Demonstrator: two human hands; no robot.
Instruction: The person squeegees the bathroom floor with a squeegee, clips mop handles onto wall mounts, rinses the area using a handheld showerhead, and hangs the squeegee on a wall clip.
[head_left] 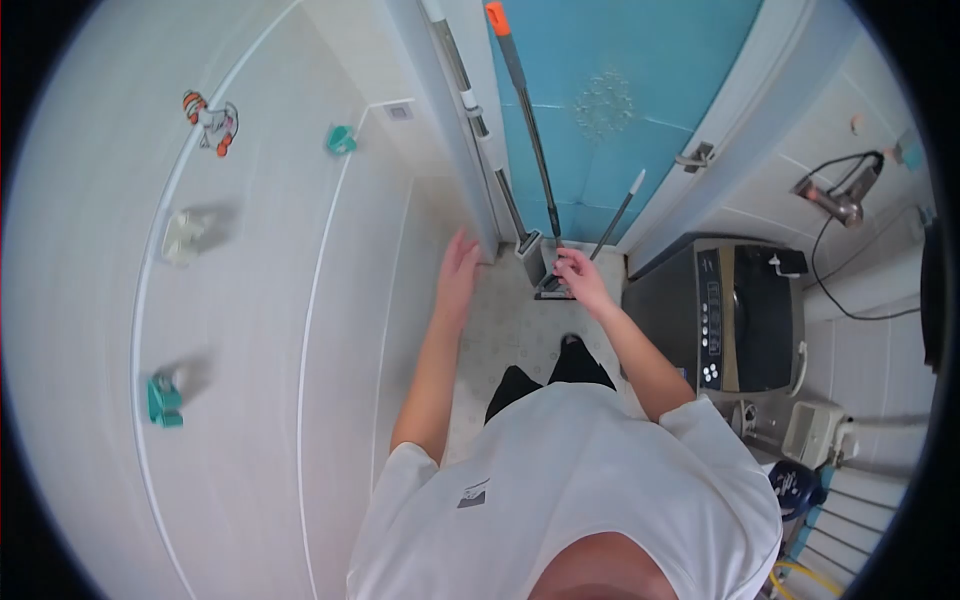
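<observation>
My left hand (460, 265) is held out near the left wall, fingers stretched and slightly blurred, with nothing in it. Over the floor by the blue door, my right hand (583, 278) has its fingers curled together. It overlaps the lower end of a long grey pole with an orange tip (524, 100); whether it grips the pole or something small is hidden. Close to its left stands a grey dustpan-like piece (532, 258). A shorter grey stick with a white tip (620, 212) leans just behind, and a dark-edged flat head (553, 295) lies below the hand.
A blue door (640, 100) in a white frame stands ahead. White and grey poles (465, 90) lean at its left. On the right are a washing machine (750, 315) and a hanging hair dryer (840, 205). Teal hooks (341, 139) are on the left wall.
</observation>
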